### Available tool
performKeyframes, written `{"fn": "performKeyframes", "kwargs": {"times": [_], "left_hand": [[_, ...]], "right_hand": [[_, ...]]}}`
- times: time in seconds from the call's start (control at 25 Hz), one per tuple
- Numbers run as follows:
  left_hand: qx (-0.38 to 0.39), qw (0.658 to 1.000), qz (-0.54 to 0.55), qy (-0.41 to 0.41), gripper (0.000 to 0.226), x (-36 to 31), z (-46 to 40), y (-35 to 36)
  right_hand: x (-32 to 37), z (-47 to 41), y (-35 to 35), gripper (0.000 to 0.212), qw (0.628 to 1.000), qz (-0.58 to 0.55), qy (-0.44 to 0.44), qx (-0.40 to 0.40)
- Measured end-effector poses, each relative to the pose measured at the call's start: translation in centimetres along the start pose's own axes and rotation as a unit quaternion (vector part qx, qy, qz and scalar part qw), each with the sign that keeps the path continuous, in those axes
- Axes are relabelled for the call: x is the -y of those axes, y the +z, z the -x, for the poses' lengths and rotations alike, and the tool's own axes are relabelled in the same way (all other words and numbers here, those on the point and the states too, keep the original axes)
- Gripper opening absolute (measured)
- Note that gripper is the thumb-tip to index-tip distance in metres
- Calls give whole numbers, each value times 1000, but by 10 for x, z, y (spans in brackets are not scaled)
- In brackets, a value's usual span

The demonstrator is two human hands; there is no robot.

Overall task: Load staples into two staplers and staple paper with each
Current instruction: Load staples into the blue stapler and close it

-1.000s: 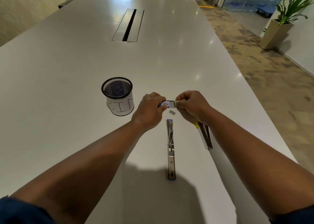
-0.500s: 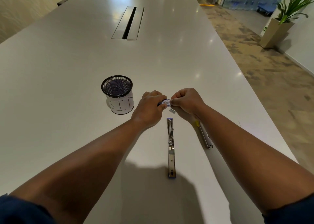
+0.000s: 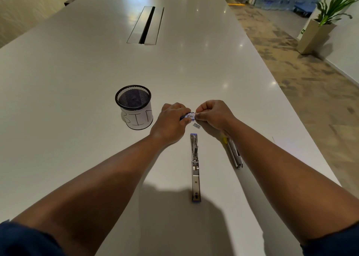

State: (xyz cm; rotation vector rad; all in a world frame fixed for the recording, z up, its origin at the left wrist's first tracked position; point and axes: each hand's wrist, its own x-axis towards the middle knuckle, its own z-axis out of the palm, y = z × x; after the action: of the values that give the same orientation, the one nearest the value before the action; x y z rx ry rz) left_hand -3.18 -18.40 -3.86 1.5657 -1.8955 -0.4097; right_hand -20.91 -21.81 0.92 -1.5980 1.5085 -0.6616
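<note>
A small blue and white staple box [image 3: 188, 116] is gripped by my left hand [image 3: 171, 122] just above the table. My right hand [image 3: 214, 114] pinches at the box's right end with thumb and fingers closed. A short strip of staples [image 3: 196, 126] lies on the table right below the two hands. A stapler with blue ends [image 3: 194, 167] lies swung fully open in a straight line, pointing away from me. A second stapler with a yellow part [image 3: 234, 153] lies to its right, partly hidden under my right forearm. No paper is visible.
A black mesh cup labelled "BIN" [image 3: 134, 108] stands to the left of my hands on the long white table [image 3: 77, 76]. A cable slot [image 3: 146, 26] sits further back. The table's right edge runs close to the second stapler; a potted plant [image 3: 320, 24] stands on the floor beyond.
My right hand closed in toward the staple box and now meets the left hand at its end. The staplers and the staple strip have stayed where they were.
</note>
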Motion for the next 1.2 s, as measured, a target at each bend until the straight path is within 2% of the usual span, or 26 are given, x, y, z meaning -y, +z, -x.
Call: {"fn": "performKeyframes", "kwargs": {"times": [0.56, 0.64, 0.8, 0.92, 1.08, 1.2], "left_hand": [[-4, 1000, 9, 2, 23, 2, 0, 2], [-5, 1000, 8, 0, 24, 2, 0, 3], [-7, 1000, 7, 1, 22, 5, -1, 5], [-10, 1000, 7, -1, 24, 5, 0, 5], [-16, 1000, 17, 5, 26, 4, 3, 5], [-33, 999, 2, -1, 34, 3, 4, 4]], "right_hand": [[-5, 5, 0, 8, 1000, 8, -19, 1], [-2, 7, -2, 11, 999, 35, -32, 11], [3, 16, -1, 22, 978, 185, -91, 45], [4, 22, 4, 16, 966, 225, -123, 27], [2, 35, 4, 10, 965, 217, -145, 3], [2, 47, 2, 10, 962, 197, -185, -50]]}}
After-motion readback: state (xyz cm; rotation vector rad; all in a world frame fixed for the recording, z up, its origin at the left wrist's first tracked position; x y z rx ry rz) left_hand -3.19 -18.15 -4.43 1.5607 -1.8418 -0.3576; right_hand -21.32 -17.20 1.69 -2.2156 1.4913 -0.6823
